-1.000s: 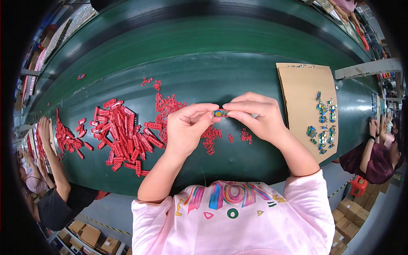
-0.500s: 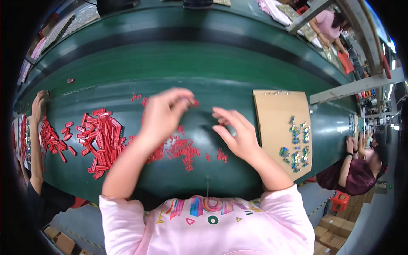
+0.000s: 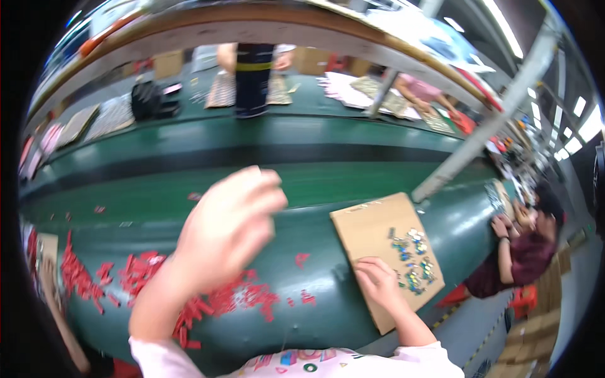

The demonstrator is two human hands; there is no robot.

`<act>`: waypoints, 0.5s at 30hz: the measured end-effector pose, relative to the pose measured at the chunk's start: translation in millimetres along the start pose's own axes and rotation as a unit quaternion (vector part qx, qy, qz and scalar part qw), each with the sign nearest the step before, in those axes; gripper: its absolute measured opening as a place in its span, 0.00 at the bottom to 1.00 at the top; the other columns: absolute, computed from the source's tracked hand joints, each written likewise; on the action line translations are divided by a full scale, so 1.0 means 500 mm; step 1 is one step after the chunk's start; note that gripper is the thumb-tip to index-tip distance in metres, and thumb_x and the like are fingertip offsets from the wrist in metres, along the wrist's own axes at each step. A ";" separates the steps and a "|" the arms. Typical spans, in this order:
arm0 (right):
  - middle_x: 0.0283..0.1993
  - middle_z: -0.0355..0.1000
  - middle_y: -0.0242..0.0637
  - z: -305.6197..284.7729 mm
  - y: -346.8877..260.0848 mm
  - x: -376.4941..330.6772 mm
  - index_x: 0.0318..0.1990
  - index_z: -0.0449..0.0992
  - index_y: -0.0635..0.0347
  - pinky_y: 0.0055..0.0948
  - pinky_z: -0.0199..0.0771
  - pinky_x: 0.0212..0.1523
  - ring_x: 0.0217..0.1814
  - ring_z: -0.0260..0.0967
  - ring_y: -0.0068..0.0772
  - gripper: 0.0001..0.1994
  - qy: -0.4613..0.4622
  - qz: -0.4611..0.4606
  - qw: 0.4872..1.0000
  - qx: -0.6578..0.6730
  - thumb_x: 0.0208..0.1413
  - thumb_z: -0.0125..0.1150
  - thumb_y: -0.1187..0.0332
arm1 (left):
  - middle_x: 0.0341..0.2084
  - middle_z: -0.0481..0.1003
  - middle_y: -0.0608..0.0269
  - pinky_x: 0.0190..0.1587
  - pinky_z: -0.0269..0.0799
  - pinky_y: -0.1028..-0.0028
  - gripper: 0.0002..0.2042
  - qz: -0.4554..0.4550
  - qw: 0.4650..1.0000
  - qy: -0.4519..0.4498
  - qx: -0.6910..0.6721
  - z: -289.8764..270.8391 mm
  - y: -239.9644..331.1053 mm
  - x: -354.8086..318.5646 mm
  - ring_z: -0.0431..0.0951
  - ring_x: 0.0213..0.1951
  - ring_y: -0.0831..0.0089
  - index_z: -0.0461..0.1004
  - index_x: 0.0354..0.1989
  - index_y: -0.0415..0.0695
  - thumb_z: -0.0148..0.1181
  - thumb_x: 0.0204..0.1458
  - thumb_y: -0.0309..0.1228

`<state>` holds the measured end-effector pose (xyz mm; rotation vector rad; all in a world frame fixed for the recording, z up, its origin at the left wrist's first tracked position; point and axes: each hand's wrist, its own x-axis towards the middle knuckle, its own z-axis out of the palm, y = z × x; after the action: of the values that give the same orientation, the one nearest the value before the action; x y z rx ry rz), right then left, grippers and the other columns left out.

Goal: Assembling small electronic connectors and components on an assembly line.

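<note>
Head view: the left hand (image 3: 228,228) was a blur above the bench, fingers loosely bent, so I couldn't tell if it pinched anything. The right hand (image 3: 378,280) had curled fingers over the cardboard sheet (image 3: 368,220), just left of the electronic parts (image 3: 413,281); couldn't call that grip either. A lone red piece (image 3: 195,196) lay just beyond the left hand, maybe finished; loads of small red pieces (image 3: 247,295) on its near side looked left. Glossy green bench (image 3: 334,296), shelf (image 3: 252,16) beyond both hands, maroon-sleeved co-worker (image 3: 513,268) past the right.
</note>
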<state>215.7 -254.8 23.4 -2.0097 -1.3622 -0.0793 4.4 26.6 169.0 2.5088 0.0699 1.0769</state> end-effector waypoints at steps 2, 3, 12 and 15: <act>0.47 0.76 0.36 0.001 -0.015 0.005 0.43 0.81 0.60 0.29 0.76 0.45 0.44 0.75 0.38 0.09 -0.025 -0.010 1.000 0.014 0.54 0.64 0.74 | 0.46 0.77 0.52 0.57 0.70 0.59 0.21 0.062 0.992 -0.067 0.091 -0.100 0.184 0.004 0.78 0.47 0.56 0.77 0.45 0.40 0.68 0.39 0.29; 0.47 0.76 0.35 0.013 -0.023 0.018 0.43 0.81 0.59 0.29 0.76 0.45 0.44 0.75 0.37 0.09 -0.033 -0.011 0.999 0.038 0.54 0.64 0.74 | 0.46 0.77 0.52 0.57 0.70 0.59 0.21 0.067 0.993 -0.070 0.074 -0.090 0.167 0.007 0.78 0.47 0.56 0.77 0.45 0.40 0.68 0.39 0.29; 0.47 0.77 0.33 0.006 -0.057 -0.010 0.42 0.81 0.59 0.29 0.75 0.44 0.43 0.75 0.34 0.08 -0.010 -0.032 0.999 0.040 0.53 0.63 0.76 | 0.43 0.78 0.53 0.54 0.72 0.62 0.17 -0.023 0.996 -0.083 0.013 -0.107 0.191 -0.095 0.78 0.45 0.58 0.78 0.43 0.38 0.65 0.43 0.29; 0.45 0.77 0.34 0.019 -0.063 -0.009 0.40 0.82 0.59 0.28 0.75 0.42 0.41 0.75 0.33 0.08 -0.019 -0.037 0.998 0.048 0.53 0.64 0.76 | 0.42 0.78 0.53 0.53 0.72 0.64 0.16 -0.042 0.994 -0.095 0.022 -0.130 0.153 -0.115 0.78 0.44 0.59 0.78 0.43 0.37 0.64 0.44 0.29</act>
<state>184.2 -246.4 30.2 -1.8912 -1.4369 -0.0088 -90.3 -32.2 199.5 2.6106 0.1449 0.8085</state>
